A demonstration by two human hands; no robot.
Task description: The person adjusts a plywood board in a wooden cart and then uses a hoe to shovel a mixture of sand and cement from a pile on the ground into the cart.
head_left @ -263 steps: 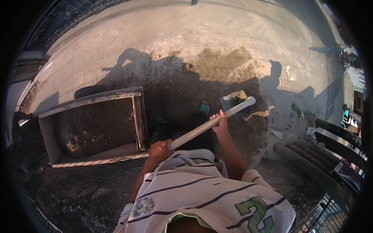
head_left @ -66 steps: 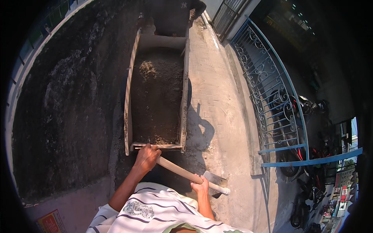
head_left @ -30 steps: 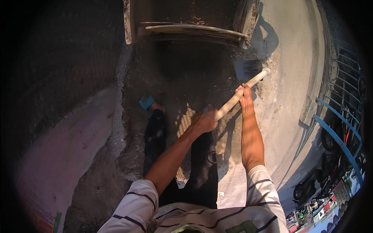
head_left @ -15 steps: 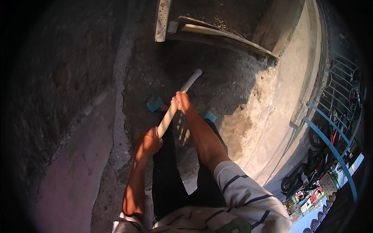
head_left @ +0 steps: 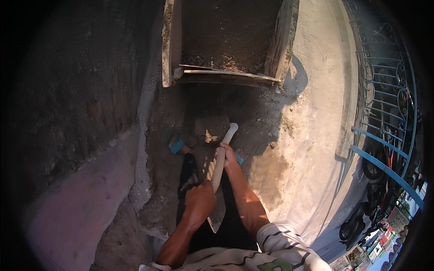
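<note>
With both hands I hold a hoe by its long pale wooden handle [head_left: 219,166], which slants from near my body up and slightly right. My left hand [head_left: 201,198] is wrapped round the lower handle. Higher up, toward the head, my right hand [head_left: 227,155] is closed on it. Beside the handle's far end the hoe's broad, soil-coloured blade [head_left: 211,128] is over the ground between and ahead of my feet; shadow hides whether it touches the soil. Dark loose soil [head_left: 199,101] lies around it.
Just ahead stands an open wooden box [head_left: 167,54] with soil inside and boards across its near end. A rough wall edge [head_left: 142,167] runs along the left. To the right are sunlit concrete [head_left: 316,113], a blue metal gate [head_left: 384,165] and parked motorcycles [head_left: 355,223].
The hoe and both hands have come back toward my body, and the blade now shows beside the handle's end. My view has shifted, bringing more of the wooden box into sight.
</note>
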